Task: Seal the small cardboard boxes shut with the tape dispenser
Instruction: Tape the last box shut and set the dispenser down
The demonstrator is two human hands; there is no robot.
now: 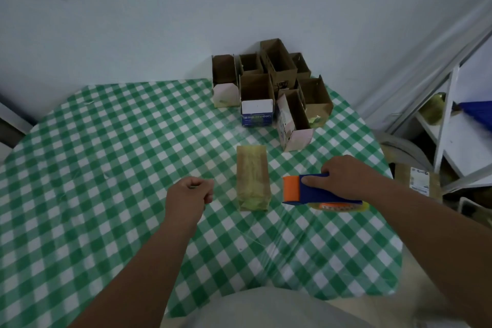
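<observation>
Green-and-white checked tablecloth (133,154), brown taped box (253,178), blue tape dispenser (319,192) with orange roller, pale blue wall (159,21).

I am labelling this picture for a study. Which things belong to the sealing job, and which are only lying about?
Job: tape dispenser in right hand; closed box; open boxes; left hand, fist curled.

Lying about: white shelf; checked tablecloth.
</observation>
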